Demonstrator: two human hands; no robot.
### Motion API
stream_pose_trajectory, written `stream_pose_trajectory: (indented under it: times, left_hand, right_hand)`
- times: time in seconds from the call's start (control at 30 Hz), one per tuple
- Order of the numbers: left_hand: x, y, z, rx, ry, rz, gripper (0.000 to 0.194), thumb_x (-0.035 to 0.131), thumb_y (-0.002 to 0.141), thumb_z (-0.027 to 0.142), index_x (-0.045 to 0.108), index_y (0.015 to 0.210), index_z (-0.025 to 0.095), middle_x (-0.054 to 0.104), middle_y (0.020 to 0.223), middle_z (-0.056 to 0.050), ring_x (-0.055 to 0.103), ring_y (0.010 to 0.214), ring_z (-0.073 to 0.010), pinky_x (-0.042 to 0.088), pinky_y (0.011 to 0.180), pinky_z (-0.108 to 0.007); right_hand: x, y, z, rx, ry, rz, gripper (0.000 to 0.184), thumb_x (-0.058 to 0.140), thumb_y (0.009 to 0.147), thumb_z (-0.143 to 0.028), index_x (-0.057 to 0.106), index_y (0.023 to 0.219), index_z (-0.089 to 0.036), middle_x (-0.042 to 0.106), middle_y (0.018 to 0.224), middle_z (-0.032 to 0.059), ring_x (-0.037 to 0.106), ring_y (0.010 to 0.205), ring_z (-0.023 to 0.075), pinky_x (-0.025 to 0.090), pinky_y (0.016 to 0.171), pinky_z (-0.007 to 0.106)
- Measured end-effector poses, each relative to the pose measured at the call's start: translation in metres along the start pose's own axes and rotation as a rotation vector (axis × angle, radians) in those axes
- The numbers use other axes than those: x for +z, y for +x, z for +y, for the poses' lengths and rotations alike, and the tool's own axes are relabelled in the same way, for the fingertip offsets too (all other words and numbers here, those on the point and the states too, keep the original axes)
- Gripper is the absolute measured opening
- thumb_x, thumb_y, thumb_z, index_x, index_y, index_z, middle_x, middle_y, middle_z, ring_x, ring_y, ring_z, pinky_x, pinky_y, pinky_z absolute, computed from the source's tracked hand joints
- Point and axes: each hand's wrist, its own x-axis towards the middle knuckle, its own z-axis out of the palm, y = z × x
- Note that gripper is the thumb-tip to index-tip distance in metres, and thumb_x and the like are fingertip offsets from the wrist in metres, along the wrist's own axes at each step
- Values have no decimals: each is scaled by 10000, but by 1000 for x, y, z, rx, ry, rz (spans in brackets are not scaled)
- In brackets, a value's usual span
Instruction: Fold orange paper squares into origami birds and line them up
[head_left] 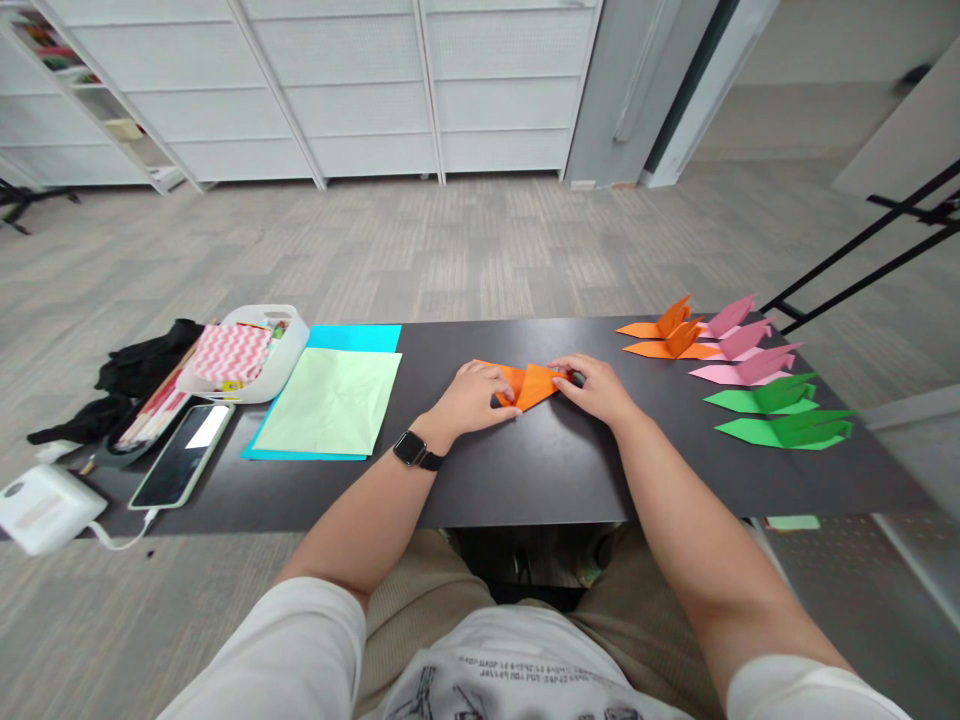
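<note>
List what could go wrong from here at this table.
If the left hand or right hand slips, the orange paper could crease crookedly. The right forearm might brush the nearer green folded bird if it swings outward. The white cable dips past the near edge of the table, so a snag could drag the phone.

The paper point(538, 387) at the centre is bright orange, and the table point(525, 480) is dark grey. Toward three o'clock, the folded birds are orange point(671, 346), pink point(739, 374) and green point(814, 430). Toward nine o'clock, a pale green sheet point(337, 405) covers a bright blue sheet point(356, 338); beyond, a packet point(231, 353) has pink and white zigzags. At twelve o'clock, the carpet point(450, 260) is streaky grey.
</note>
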Motion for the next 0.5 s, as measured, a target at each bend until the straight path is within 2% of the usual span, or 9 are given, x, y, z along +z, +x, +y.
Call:
stream_pose_trajectory:
  times: [0.3,0.5]
  left_hand:
    - [6,2,-2,-22,55,15,233,862,838,474,808,925,264,715,1055,-50,613,1113,-284,360,1158,-505]
    - [9,1,4,-61,83,28,234,874,829,461,788,915,262,693,1082,-51,597,1146,-292,260,1250,-587]
  right_hand:
    - [8,0,3,43,-43,19,325,663,886,-271,738,1202,-261,758,911,29,699,832,231,557,880,429]
    - [12,0,8,56,-96,30,356,666,894,-259,710,1246,-275,775,963,30,716,903,247,531,919,450]
